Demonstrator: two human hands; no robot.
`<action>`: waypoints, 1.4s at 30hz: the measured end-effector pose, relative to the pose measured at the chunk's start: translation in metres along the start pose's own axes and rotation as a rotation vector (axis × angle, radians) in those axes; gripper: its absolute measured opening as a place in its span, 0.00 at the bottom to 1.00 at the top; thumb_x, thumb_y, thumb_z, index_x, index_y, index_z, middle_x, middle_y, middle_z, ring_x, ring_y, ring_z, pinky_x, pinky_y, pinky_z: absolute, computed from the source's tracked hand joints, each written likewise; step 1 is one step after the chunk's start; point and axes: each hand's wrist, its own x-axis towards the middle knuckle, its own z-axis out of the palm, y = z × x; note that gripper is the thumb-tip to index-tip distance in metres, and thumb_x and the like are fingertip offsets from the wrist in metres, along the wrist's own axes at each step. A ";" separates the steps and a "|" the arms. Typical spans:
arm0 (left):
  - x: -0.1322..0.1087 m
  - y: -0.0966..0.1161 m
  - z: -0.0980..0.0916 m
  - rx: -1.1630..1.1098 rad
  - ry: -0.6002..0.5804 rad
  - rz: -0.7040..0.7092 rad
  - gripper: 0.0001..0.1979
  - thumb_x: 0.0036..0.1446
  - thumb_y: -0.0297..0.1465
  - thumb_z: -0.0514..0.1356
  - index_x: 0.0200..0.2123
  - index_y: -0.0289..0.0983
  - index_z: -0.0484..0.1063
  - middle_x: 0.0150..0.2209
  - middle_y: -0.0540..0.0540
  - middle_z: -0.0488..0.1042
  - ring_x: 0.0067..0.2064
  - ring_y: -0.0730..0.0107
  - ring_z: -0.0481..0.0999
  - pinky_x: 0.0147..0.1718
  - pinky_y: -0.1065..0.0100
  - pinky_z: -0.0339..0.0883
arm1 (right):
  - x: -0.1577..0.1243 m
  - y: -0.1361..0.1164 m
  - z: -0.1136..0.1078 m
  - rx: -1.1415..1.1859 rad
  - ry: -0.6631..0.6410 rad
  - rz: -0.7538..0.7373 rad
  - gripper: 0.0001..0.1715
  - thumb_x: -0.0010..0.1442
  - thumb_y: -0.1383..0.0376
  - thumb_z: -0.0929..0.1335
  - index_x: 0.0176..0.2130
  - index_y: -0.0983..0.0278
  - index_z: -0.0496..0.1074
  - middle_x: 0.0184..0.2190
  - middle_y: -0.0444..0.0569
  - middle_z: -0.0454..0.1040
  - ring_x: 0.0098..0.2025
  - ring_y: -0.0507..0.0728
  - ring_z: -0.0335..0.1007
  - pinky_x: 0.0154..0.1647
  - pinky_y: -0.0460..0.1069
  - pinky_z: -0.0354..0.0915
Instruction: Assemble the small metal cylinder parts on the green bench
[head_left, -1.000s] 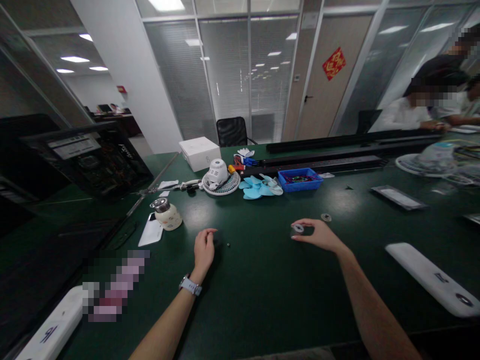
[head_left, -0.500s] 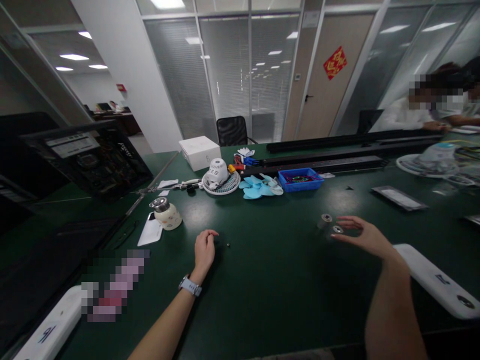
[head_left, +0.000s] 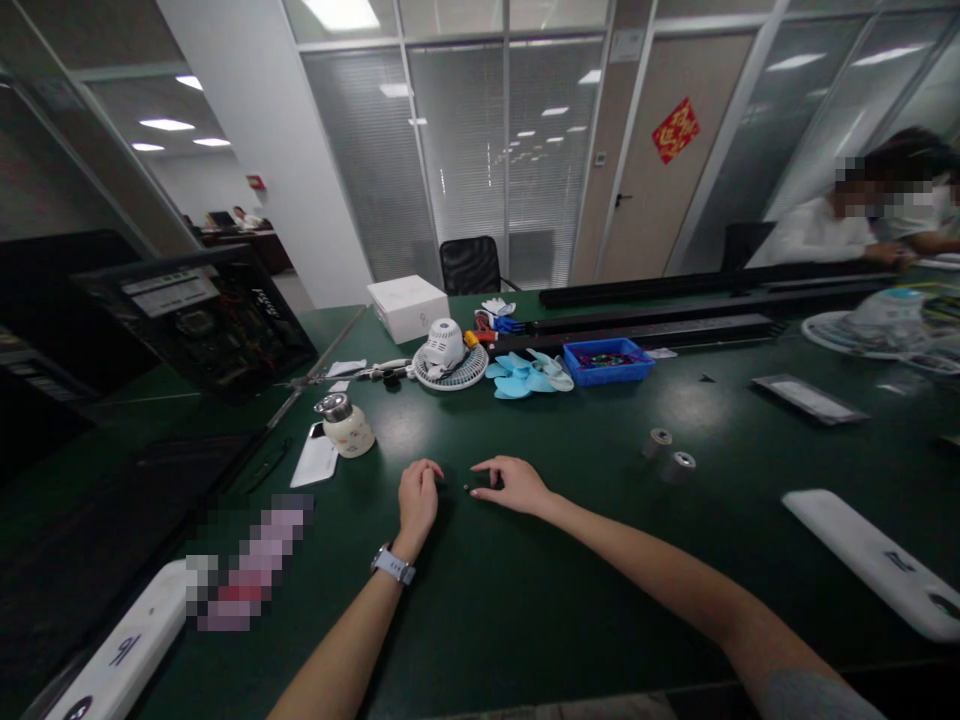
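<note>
My left hand (head_left: 418,500), with a pale watch (head_left: 394,565) at the wrist, rests on the green table with its fingers loosely bent; nothing shows in it. Opposite it, my right hand (head_left: 511,486) reaches in from the right, thumb and forefinger apart. A tiny dark metal piece (head_left: 466,488) lies just off its fingertips, between the two hands; its kind is too small to make out. Farther right, two short silver metal cylinders, one behind (head_left: 658,444) and a nearer cylinder (head_left: 679,467), stand upright side by side, free of both hands.
Beyond the hands lie a white fan part with a grille (head_left: 450,365), blue fan blades (head_left: 529,374) and a blue tray (head_left: 609,370) of small parts. A jar (head_left: 349,430) and white phone (head_left: 313,458) stand left. A long white casing (head_left: 862,555) lies right. Co-workers sit far right.
My right hand has left the two metal cylinders and moved left to the tiny metal piece. The cylinders stay standing on the table. My left hand has hardly moved.
</note>
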 end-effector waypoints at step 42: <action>0.028 -0.001 0.015 -0.190 -0.193 -0.004 0.13 0.54 0.33 0.48 0.27 0.38 0.71 0.27 0.49 0.73 0.33 0.66 0.73 0.35 0.67 0.65 | -0.187 0.145 -0.164 -0.095 0.671 0.491 0.48 0.38 0.41 0.74 0.52 0.64 0.70 0.35 0.52 0.76 0.34 0.60 0.74 0.36 0.56 0.72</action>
